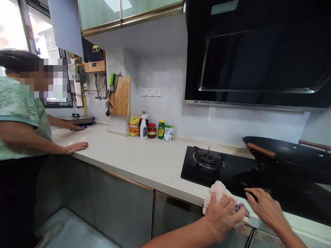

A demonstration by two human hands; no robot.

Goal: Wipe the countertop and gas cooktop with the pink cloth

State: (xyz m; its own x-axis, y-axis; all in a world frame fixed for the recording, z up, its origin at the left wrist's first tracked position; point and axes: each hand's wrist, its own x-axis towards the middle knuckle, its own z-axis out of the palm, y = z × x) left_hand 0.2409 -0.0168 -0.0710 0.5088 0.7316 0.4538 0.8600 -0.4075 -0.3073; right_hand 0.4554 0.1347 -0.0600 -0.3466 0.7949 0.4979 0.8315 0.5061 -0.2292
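Head view, lower right of the frame: the left hand (224, 213) has its fingers curled closed around a bunched pale cloth (218, 190) at the front edge of the tabletop (139, 156), beside the black stove (231, 168). Just right of it, the right hand (266, 206) holds nothing, fingers loosely bent and parted. Another person's hand (77, 147) rests on the tabletop at left.

Cloth (217, 190) is fuzzy, matt fabric. Countertop (144, 160) looks smooth w/ slight sheen. Hob (190, 167) & hood (258, 62): blk, glossy. Wok (305, 158) is dk metal, handles (261, 150) wood. Chopping board (121, 96): wood, smooth. Spray btl (143, 129): wht plastic.
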